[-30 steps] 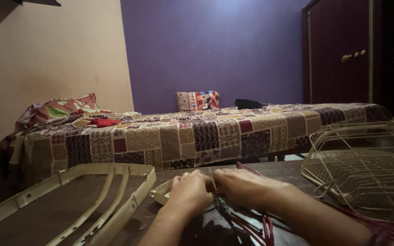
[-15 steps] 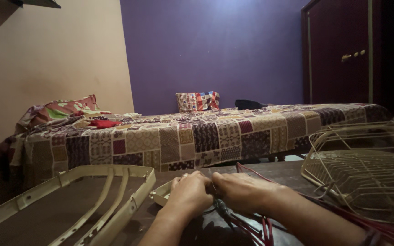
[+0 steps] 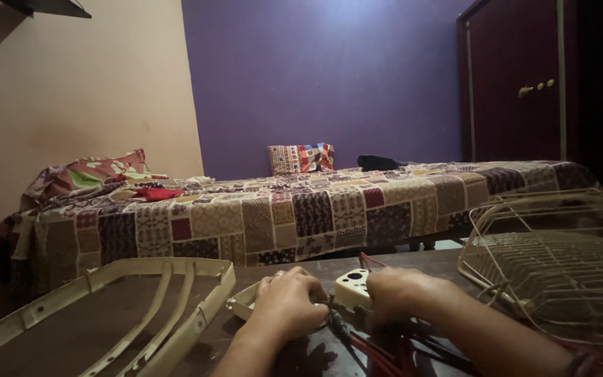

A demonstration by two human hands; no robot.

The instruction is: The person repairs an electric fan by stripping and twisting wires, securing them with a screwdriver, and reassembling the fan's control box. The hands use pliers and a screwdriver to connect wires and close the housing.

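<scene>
Both hands rest on the dark counter point(image 3: 301, 356): the left hand point(image 3: 289, 307) and the right hand point(image 3: 398, 297) close around a small cream plastic part point(image 3: 352, 288) between them, red wires point(image 3: 378, 352) just below, a wire fan guard point(image 3: 560, 272) to the right

Two bare forearms reach in from the bottom edge, converging low in the frame. The left hand point(image 3: 289, 304) lies knuckles up with its fingers curled down and closed; the right hand point(image 3: 398, 294), just beside those fingertips, is likewise curled over, its fingers point(image 3: 375, 301) bent inward toward the left.
</scene>
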